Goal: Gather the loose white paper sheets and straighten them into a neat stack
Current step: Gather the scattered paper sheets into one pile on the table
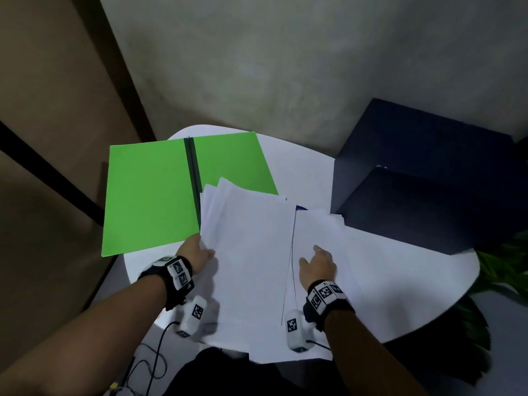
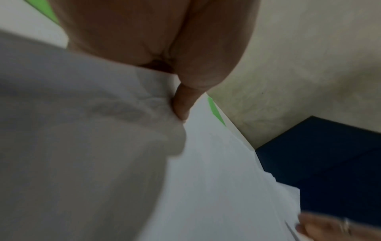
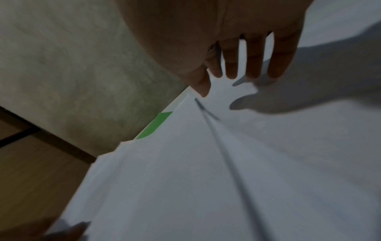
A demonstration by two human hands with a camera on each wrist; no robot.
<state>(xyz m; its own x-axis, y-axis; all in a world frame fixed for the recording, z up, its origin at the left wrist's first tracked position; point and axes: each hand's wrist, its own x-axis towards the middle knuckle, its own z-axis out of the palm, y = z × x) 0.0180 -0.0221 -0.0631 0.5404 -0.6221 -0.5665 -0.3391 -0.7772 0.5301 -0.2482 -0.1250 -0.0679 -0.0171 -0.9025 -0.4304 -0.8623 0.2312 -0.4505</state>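
Several white paper sheets (image 1: 251,252) lie fanned and uneven on the round white table (image 1: 400,281), overhanging its near edge. My left hand (image 1: 198,251) pinches the left edge of the fanned bundle; in the left wrist view the thumb (image 2: 182,104) presses on top of the paper (image 2: 216,179) and the other fingers are hidden beneath. More sheets (image 1: 323,230) lie to the right, and my right hand (image 1: 318,262) rests flat on them. In the right wrist view its fingers (image 3: 253,65) are straight and spread just over the paper (image 3: 226,179).
An open green folder (image 1: 151,195) lies at the table's back left, partly under the sheets. A dark navy box (image 1: 423,172) stands at the right, against the table. Green plant leaves (image 1: 503,267) show at the far right. A blue object (image 1: 301,208) peeks out behind the sheets.
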